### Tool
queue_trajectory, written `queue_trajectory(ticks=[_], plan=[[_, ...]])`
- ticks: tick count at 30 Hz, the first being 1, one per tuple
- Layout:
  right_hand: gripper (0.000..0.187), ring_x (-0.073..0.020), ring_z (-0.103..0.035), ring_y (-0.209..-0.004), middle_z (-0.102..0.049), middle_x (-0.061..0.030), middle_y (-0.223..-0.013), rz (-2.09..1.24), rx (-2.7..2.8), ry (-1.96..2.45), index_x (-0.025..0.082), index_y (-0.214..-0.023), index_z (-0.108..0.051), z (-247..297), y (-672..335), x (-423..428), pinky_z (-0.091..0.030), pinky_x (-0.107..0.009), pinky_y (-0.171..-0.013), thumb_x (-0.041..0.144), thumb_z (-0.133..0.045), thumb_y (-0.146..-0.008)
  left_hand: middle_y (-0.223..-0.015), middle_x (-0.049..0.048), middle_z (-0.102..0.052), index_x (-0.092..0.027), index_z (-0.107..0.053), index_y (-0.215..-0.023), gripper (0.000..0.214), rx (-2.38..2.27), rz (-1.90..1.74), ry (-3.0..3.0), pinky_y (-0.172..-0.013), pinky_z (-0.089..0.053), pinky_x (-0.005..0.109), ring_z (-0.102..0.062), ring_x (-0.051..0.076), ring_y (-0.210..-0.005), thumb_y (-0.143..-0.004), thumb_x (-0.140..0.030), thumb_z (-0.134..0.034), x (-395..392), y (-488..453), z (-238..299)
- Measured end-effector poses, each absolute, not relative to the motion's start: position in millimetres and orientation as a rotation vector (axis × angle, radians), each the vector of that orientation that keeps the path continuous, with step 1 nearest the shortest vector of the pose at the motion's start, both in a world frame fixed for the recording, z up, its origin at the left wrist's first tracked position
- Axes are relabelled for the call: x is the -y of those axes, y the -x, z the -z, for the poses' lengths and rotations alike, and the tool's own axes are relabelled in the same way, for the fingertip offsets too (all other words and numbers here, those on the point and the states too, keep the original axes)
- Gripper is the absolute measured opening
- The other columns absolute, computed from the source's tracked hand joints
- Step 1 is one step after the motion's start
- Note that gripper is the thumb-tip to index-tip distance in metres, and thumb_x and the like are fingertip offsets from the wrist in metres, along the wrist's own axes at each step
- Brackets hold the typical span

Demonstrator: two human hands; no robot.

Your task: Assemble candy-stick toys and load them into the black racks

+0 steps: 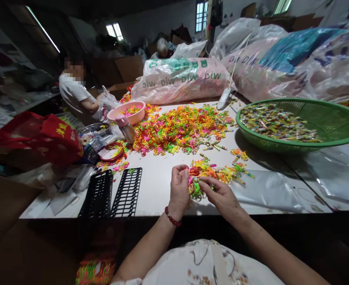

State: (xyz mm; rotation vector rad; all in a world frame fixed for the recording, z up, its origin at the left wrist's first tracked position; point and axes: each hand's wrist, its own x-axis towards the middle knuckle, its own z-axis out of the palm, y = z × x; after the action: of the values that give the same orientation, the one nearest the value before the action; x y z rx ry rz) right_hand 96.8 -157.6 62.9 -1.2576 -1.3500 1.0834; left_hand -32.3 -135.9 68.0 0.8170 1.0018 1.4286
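Note:
My left hand (179, 188), with a red bead bracelet at the wrist, is closed around a small bunch of bright plastic pieces (196, 190) in pink, green and yellow. Close beside it, my right hand (220, 196) pinches at the edge of that bunch; what sits between its fingertips is too small to make out. Just beyond both hands lies a small heap of similar pieces (213, 171). A much larger heap (177, 128) of orange, yellow, pink and green pieces spreads across the table behind it.
Two black slotted racks (127, 194) lie at the left. A green basket (284, 148) holding small patterned sticks stands at the right, near flat clear bags (266, 192). A flask (126, 130) and pink bowl (140, 115) stand behind. Stuffed sacks (183, 83) line the back; another person (78, 95) works at left.

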Motion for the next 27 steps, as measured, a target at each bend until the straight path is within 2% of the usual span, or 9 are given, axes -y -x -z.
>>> queue_trajectory(ticks=[2, 5, 7, 11, 15, 19, 23, 27], plan=[[0.034, -0.0226, -0.067, -0.081, -0.072, -0.0052, -0.081, -1.048, 1.352, 1.252, 0.020, -0.098, -0.075, -64.4, -98.1, 161.2, -0.054, -0.030, -0.064, 0.048, -0.065, -0.081, -0.078, -0.0013, -0.055, -0.022, -0.051, -0.099, 0.031, -1.019, -1.430, -0.870, -0.062, -0.044, 0.022, -0.054, 0.011, -0.066, -0.083, -0.045, -0.064, 137.9, 31.6, -66.9], [0.027, -0.0237, -0.067, -0.091, -0.073, -0.0062, -0.095, -0.914, 1.481, 1.213, 0.023, -0.100, -0.075, -66.7, -101.9, 166.0, -0.055, -0.036, -0.080, 0.043, -0.063, -0.084, -0.080, -0.0008, -0.056, -0.022, -0.052, -0.099, 0.031, -1.019, -1.384, -0.897, -0.062, -0.044, 0.022, -0.054, 0.011, -0.066, -0.083, -0.044, -0.064, 139.9, 32.2, -65.5], [0.024, -0.0231, -0.067, -0.094, -0.073, -0.0066, -0.101, -0.818, 1.587, 1.178, 0.025, -0.102, -0.074, -67.6, -104.5, 169.3, -0.053, -0.036, -0.085, 0.038, -0.060, -0.087, -0.080, -0.0014, -0.056, -0.022, -0.052, -0.098, 0.030, -1.020, -1.333, -0.883, -0.059, -0.043, 0.021, -0.052, 0.010, -0.064, -0.082, -0.044, -0.064, 140.9, 33.4, -64.4], [0.025, -0.0201, -0.067, -0.083, -0.073, -0.0065, -0.093, -0.661, 1.751, 1.112, 0.025, -0.110, -0.071, -67.9, -106.4, 175.3, -0.053, -0.032, -0.076, 0.029, -0.056, -0.091, -0.072, -0.0039, -0.051, -0.022, -0.053, -0.097, 0.025, -1.106, -1.263, -0.928, -0.051, -0.037, 0.019, -0.046, 0.008, -0.056, -0.084, -0.042, -0.061, 141.8, 35.8, -60.9], [0.028, -0.0185, -0.065, -0.079, -0.071, -0.0065, -0.091, -0.612, 1.881, 1.060, 0.025, -0.117, -0.066, -66.7, -103.4, 178.9, -0.052, -0.030, -0.071, 0.024, -0.050, -0.094, -0.072, -0.0039, -0.051, -0.023, -0.052, -0.098, 0.021, -1.206, -1.312, -1.001, -0.051, -0.037, 0.019, -0.045, 0.008, -0.055, -0.086, -0.040, -0.058, 143.5, 34.8, -55.3], [0.027, -0.0205, -0.065, -0.081, -0.070, -0.0094, -0.090, -0.592, 1.971, 1.094, 0.022, -0.111, -0.067, -62.2, -103.3, 178.9, -0.052, -0.032, -0.071, 0.025, -0.046, -0.095, -0.067, -0.0055, -0.048, -0.024, -0.050, -0.100, 0.022, -1.193, -1.263, -0.975, -0.048, -0.035, 0.020, -0.041, 0.008, -0.050, -0.087, -0.041, -0.056, 144.2, 30.5, -45.2], [0.028, -0.0200, -0.066, -0.081, -0.070, -0.0079, -0.091, -0.589, 2.002, 1.169, 0.024, -0.114, -0.065, -53.8, -120.7, 168.6, -0.052, -0.031, -0.072, 0.027, -0.045, -0.096, -0.069, -0.0034, -0.048, -0.023, -0.052, -0.091, 0.024, -1.200, -1.224, -1.068, -0.056, -0.040, 0.022, -0.044, 0.010, -0.058, -0.088, -0.047, -0.053, 122.8, 32.5, -29.5], [0.031, -0.0242, -0.064, -0.097, -0.067, -0.0108, -0.106, -0.358, 1.857, 1.345, 0.023, -0.119, -0.061, -48.0, -152.0, 150.9, -0.051, -0.037, -0.086, 0.035, -0.050, -0.093, -0.071, -0.0007, -0.049, -0.022, -0.052, -0.081, 0.023, -1.471, -1.277, -1.368, -0.068, -0.044, 0.027, -0.049, 0.015, -0.068, -0.090, -0.043, -0.048, 65.2, 50.2, -18.7]])
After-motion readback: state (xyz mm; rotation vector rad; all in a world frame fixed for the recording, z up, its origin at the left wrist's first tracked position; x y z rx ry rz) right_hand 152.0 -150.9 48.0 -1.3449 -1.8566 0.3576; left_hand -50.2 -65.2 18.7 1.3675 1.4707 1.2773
